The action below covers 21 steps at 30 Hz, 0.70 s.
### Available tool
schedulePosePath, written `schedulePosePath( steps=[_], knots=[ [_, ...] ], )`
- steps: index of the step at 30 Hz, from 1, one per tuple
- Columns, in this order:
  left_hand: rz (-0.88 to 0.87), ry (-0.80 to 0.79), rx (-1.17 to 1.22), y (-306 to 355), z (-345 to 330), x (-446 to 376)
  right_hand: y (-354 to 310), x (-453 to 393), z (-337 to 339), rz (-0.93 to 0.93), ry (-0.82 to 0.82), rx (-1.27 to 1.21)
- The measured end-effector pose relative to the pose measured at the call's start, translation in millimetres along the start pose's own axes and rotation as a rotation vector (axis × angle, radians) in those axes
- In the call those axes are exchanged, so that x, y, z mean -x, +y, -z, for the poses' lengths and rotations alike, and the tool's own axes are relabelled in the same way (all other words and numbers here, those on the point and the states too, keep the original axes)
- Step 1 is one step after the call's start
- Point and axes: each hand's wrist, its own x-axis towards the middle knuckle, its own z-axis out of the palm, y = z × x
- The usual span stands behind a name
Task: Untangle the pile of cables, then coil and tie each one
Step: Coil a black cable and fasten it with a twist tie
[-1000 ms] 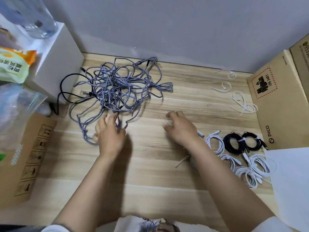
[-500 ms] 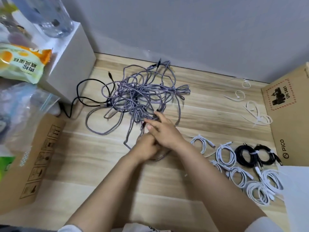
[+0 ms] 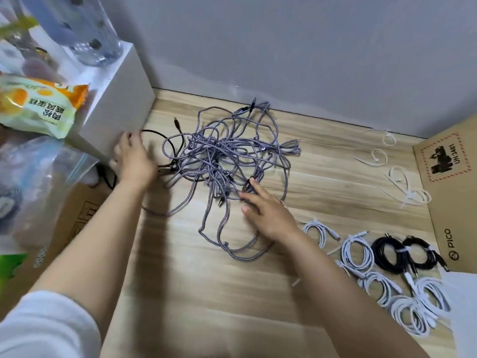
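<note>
Tangle of grey braided cables (image 3: 232,161) on wooden counter (image 3: 206,293). Left hand (image 3: 134,158), fingers spread, by black cable (image 3: 154,132); right hand (image 3: 268,213), fingers extended, touching tangle.

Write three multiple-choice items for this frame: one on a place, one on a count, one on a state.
1. Where do the loose white cable ties lie?
A. Under the tangle
B. On the floor by the cardboard box, right of the tangle
C. On the white block

2. How many black coiled cables lie among the tied coils?
A. Two
B. Five
C. None

3. What state is the grey braided cable pile in?
A. Coiled and tied
B. Tangled and loose
C. Packed in the box

Key: 1 B, the ties sit on the wooden floor next to the box. 2 A, two black coils lie side by side beside the white coiled cables. 3 B, its strands cross in a heap, with the right hand at its edge and the left hand at a black cable beside it.
</note>
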Motion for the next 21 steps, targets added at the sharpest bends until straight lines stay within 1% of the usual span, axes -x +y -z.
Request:
schedulePosePath(
  steps=[3, 6, 8, 9, 10, 12, 14, 16, 18, 21],
  knots=[
    [0.061, -0.181, -0.203, -8, -3, -9, -1, 1, 1, -0.012, 0.007, 0.004],
    [0.104, -0.288, -0.335, -12, -3, -11, -4, 2, 1, -0.029, 0.005, 0.025],
    [0.112, -0.323, -0.340, -9, 5, -8, -6, 2, 0, -0.037, -0.001, 0.051],
    [0.095, -0.303, -0.272, -5, 13, -6, -7, 3, 0, -0.039, -0.004, 0.069],
    [0.067, -0.260, -0.152, 0, 23, -5, -8, 3, -1, -0.044, -0.004, 0.085],
    [0.004, -0.161, 0.218, 18, 47, 1, -8, 3, -2, -0.054, -0.009, 0.114],
    [-0.050, -0.132, 0.579, 44, 74, 16, -9, 3, -2, -0.056, -0.015, 0.133],
    [-0.154, -0.143, 0.830, 72, 107, 42, -10, 5, -2, -0.063, -0.039, 0.137],
    [-0.215, -0.173, 1.054, 97, 133, 65, -10, 4, -1, -0.082, -0.079, 0.122],
    [-0.269, -0.253, 1.297, 120, 161, 101, -10, 7, 3, -0.072, -0.129, 0.078]
  ],
)
